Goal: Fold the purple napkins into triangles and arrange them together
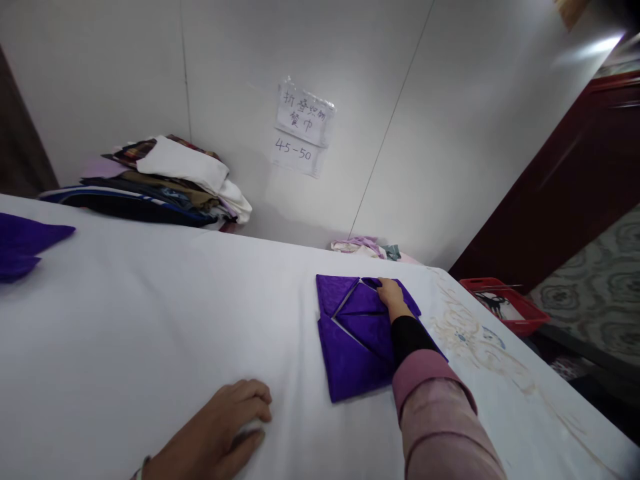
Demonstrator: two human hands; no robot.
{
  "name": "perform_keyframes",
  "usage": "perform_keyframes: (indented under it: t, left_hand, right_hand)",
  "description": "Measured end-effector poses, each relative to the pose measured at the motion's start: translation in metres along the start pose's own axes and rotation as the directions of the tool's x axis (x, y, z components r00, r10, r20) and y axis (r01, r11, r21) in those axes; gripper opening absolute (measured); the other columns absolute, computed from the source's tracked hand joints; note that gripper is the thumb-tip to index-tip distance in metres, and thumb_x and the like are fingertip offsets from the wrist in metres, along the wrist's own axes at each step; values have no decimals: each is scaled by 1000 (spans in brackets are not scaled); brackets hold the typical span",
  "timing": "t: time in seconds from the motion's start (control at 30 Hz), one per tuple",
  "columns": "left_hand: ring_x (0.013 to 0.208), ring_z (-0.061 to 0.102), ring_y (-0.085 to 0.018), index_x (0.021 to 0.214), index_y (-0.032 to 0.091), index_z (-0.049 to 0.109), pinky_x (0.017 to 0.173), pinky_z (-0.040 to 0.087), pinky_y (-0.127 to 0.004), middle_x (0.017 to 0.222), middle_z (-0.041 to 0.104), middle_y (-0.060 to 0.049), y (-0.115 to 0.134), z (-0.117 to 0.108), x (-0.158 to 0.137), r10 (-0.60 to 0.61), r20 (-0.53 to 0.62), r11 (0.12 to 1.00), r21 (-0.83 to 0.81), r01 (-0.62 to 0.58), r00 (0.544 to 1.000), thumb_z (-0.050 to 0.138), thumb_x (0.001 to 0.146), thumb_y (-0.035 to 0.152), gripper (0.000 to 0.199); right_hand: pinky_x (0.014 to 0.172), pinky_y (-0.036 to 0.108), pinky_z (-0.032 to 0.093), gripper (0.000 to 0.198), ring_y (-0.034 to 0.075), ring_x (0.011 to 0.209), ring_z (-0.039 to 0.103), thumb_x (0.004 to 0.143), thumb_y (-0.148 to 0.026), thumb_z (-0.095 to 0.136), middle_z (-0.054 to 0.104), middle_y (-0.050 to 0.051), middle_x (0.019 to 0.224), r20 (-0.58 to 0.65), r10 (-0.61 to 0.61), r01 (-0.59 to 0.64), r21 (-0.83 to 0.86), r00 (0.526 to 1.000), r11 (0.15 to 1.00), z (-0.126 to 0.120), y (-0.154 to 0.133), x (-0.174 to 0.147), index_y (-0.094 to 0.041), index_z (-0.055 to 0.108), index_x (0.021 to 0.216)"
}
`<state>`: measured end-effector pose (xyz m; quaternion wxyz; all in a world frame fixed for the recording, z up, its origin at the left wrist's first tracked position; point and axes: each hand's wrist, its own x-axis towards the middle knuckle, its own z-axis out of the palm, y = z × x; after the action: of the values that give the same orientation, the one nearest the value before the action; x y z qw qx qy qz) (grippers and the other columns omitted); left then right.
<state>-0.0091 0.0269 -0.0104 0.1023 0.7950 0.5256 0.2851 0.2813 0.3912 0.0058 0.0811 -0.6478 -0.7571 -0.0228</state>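
A purple cloth napkin (357, 367) lies on the white tablecloth (200, 313), folded into a roughly square shape with its flaps turned in to the middle. Narrow white gaps show between some of the flaps. My right hand (392, 296) reaches across the napkin to its far side, fingers closed on the cloth near the far edge; the fingertips are partly hidden. To the left of the napkin, my left hand (223, 423) hovers over or rests on the tablecloth. Its fingers are loosely bent, the thumb apart, and nothing is between them.
Another purple cloth (25, 245) lies at the table's left edge. Behind the table are a pile of folded clothes (170, 180) and a small heap of cloths (363, 247). Handwritten paper (303, 127) hangs on the wall. A red basket (525, 323) stands beyond the right edge.
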Motion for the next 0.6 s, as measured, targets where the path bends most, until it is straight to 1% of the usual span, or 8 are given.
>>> perform_keyframes:
  t: [0.1,0.23,0.33,0.47,0.6]
  left_hand:
    - [97,57,-15,92,27,57,84,50,-25,103,62,0,4,-3,1,-7,25,1000,-20,7,1000,49,82,21,14]
    - [96,57,-14,91,26,56,83,50,-24,102,61,0,7,-6,2,-12,35,999,-34,14,999,48,82,20,14]
    - [94,57,-14,89,26,56,83,50,-24,100,61,0,8,-7,4,-7,27,999,-32,8,1000,48,81,19,13]
    - [93,58,-14,88,25,57,81,50,-24,99,62,-1,10,-7,5,4,-2,1000,-28,-4,1000,49,81,19,13]
    - [93,58,-14,88,26,57,81,50,-23,99,62,-1,8,-7,4,4,-1,1000,-14,-4,1000,48,82,21,12]
  right_hand:
    - [85,30,42,36,23,102,59,80,-14,50,64,12,111,36,22,-20,-46,999,999,4,-4,1,-21,64,112]
    - [86,31,42,32,24,104,57,86,-14,42,63,15,110,66,12,-5,-109,998,994,5,-5,0,-17,66,107]
    - [86,31,42,32,24,104,57,86,-13,41,64,16,109,84,3,9,-141,996,990,5,-8,0,-16,67,105]
    - [86,31,42,30,24,102,58,86,-15,43,65,16,106,106,-18,33,-141,994,989,7,-13,1,-15,68,101]
    - [89,28,39,29,21,104,58,86,-19,44,65,13,108,100,-43,52,-88,994,995,5,-15,1,-17,68,102]
